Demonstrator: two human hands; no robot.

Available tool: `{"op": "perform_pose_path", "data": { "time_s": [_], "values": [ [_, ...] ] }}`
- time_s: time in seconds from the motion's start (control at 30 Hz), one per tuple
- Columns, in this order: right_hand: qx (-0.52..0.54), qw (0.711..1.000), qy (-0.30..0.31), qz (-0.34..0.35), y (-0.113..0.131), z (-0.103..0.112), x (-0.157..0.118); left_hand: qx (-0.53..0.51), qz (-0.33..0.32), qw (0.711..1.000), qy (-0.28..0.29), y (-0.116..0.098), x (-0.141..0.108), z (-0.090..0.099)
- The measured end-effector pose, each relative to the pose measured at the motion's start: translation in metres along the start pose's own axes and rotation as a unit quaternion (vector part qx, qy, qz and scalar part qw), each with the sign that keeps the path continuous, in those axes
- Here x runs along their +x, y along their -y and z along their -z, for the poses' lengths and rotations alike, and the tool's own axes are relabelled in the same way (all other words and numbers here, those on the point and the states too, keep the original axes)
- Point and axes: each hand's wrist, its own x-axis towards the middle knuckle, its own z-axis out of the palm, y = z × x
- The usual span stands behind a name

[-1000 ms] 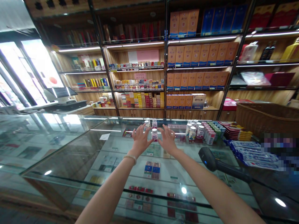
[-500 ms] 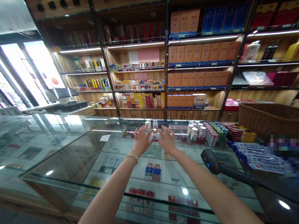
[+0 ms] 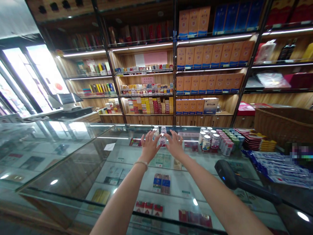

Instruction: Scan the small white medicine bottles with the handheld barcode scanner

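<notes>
Bottle (image 3: 162, 141), small and white-capped, standing upright between two bare hands on the glass surface (image 3: 193, 161). The left hand (image 3: 149, 145), a pale bracelet (image 3: 141, 164) at its wrist, flanks it on one side; the right hand (image 3: 174, 145) flanks it on the other. The fingers of both hands arch towards the bottle, tips at its sides near the cap; from here I cannot tell whether they are clamped on it or only beside it. More bottles (image 3: 163, 130) stand just behind. To the right, in order: a cluster of white-capped bottles (image 3: 206, 142), pink cans (image 3: 228, 148) and blue-and-white packets (image 3: 281, 166). A black scanner (image 3: 225, 174) lies near the right forearm; a slip of paper (image 3: 109, 147) lies to the left. Beneath the glass, blue-banded packs (image 3: 161, 183) are displayed; beyond, orange boxes (image 3: 211, 55) line the shelves.
</notes>
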Motion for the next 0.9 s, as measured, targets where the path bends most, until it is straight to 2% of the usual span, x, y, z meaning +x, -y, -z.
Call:
{"op": "perform_pose_path", "data": {
  "time_s": [0.23,0.9],
  "values": [
    [0.009,1.0,0.01,-0.024,0.002,-0.008,0.009,0.007,0.01,1.0,-0.016,0.005,0.005,-0.012],
    [0.012,0.999,0.001,-0.042,-0.009,-0.034,0.031,0.01,0.037,0.999,-0.022,0.008,0.024,-0.029]
  ]
}}
